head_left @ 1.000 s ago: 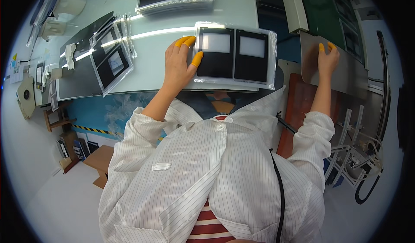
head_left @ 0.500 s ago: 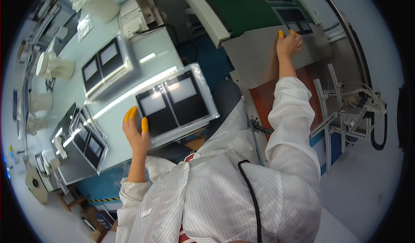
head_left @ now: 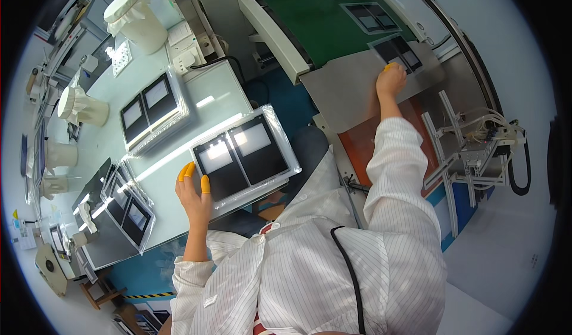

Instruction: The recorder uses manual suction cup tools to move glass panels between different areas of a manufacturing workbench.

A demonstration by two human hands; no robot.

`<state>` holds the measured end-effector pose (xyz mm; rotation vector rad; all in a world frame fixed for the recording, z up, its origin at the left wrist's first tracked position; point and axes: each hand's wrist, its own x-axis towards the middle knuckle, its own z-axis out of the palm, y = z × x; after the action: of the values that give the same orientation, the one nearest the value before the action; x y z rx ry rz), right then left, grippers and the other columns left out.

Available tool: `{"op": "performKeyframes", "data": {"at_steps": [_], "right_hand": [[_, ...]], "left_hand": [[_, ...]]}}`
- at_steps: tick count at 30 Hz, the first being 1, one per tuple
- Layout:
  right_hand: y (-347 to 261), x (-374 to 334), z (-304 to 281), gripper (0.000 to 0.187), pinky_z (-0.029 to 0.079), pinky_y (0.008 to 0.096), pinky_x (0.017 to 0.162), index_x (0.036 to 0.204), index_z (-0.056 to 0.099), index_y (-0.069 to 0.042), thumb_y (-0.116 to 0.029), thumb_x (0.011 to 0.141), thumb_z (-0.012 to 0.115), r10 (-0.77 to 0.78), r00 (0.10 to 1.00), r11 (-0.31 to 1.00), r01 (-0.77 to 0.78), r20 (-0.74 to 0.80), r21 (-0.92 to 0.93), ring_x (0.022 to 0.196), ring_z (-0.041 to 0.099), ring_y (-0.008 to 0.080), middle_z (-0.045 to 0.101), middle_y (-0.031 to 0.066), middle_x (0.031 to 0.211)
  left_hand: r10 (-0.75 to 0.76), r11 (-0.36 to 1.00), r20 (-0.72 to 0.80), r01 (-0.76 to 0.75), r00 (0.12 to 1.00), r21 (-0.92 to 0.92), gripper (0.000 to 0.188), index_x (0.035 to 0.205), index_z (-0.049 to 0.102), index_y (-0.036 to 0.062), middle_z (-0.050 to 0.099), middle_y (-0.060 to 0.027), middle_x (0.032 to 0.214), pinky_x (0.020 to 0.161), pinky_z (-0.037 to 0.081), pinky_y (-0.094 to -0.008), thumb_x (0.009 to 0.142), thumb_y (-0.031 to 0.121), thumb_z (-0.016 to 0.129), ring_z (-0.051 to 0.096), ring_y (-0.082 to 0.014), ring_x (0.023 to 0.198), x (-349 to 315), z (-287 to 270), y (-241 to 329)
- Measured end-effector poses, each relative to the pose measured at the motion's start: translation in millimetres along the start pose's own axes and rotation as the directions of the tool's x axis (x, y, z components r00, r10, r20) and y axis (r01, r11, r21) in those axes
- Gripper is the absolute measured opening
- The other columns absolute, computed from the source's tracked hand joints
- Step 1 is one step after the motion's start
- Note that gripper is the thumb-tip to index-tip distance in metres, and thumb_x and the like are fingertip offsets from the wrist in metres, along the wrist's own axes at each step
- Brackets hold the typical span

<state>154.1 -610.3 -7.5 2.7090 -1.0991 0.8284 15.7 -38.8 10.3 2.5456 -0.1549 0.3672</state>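
My left hand, with yellow finger cots on its tips, rests at the left edge of a stack of panels. Its fingers are stretched out and apart. Each panel is dark with two pale rectangles, and the stack has a clear plastic edge. Farther right, my right hand is closed at the near edge of a dark two-window panel, a yellow cot showing on a fingertip. That panel lies on a grey metal plate at the end of a green conveyor belt. My right thumb is mostly hidden.
A second panel stack and plastic-wrapped panels lie on the glass-topped table. White covered tubs stand behind. More panels sit on the belt. A metal frame with tubing stands at right.
The panel by my right hand has come nearer, off the belt onto the metal plate, and my right fingers have closed at its edge. My left hand stays beside the stack. The view has shifted slightly.
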Motion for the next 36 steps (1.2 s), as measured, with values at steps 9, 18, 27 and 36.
{"op": "performKeyframes", "data": {"at_steps": [9, 18, 27, 36], "right_hand": [[-4.0, -90.2, -54.9, 0.016, 0.042, 0.0446, 0.089, 0.095, 0.063, -0.004, -0.012, 0.082, 0.063, -0.007, 1.000, 0.972, 0.008, -0.006, 0.236, 0.108, 0.052, 0.0318, 0.058, 0.0102, 0.108], [36.1, -35.9, -30.7, 0.017, 0.046, 0.0448, 0.086, 0.099, 0.064, -0.009, -0.017, 0.089, 0.053, 0.064, 0.997, 0.998, -0.065, 0.042, 0.026, 0.106, 0.057, 0.0287, 0.061, 0.0092, 0.105], [25.1, -56.7, -44.0, 0.014, 0.049, 0.0404, 0.084, 0.092, 0.062, -0.005, -0.005, 0.084, 0.050, -0.165, 0.986, 0.986, 0.164, 0.018, 0.034, 0.098, 0.058, 0.0289, 0.059, 0.0100, 0.098], [12.7, -158.8, -117.7, 0.019, 0.044, 0.0434, 0.083, 0.090, 0.058, -0.002, -0.012, 0.078, 0.067, -0.045, 0.997, 0.901, 0.066, -0.058, 0.428, 0.095, 0.054, 0.0338, 0.054, 0.0144, 0.096]], "left_hand": [[0.070, 0.998, -0.031, -0.071, 0.997, -0.002, 0.040, 0.122, 0.056, -0.0001, 0.055, -0.0189, 0.121, 0.101, 0.034, -0.0436, 0.087, 0.018, 0.061, 0.047, -0.0361, 0.116, -3.2, -0.6, -3.4], [0.156, 0.988, -0.075, -0.155, 0.985, 0.023, 0.034, 0.122, 0.056, 0.0003, 0.057, -0.0203, 0.119, 0.096, 0.039, -0.0424, 0.094, 0.019, 0.056, 0.053, -0.0368, 0.110, -2.2, 7.1, -9.0], [0.145, 0.989, -0.063, -0.146, 0.987, -0.001, 0.033, 0.121, 0.055, -0.0027, 0.056, -0.0219, 0.113, 0.092, 0.040, -0.0415, 0.093, 0.015, 0.055, 0.054, -0.0379, 0.105, -6.4, 8.2, -17.0], [0.143, 0.990, -0.066, -0.142, 0.988, 0.022, 0.033, 0.121, 0.055, -0.0026, 0.057, -0.0223, 0.111, 0.092, 0.041, -0.0418, 0.093, 0.014, 0.054, 0.054, -0.0378, 0.103, -4.3, 10.4, -10.7]]}}
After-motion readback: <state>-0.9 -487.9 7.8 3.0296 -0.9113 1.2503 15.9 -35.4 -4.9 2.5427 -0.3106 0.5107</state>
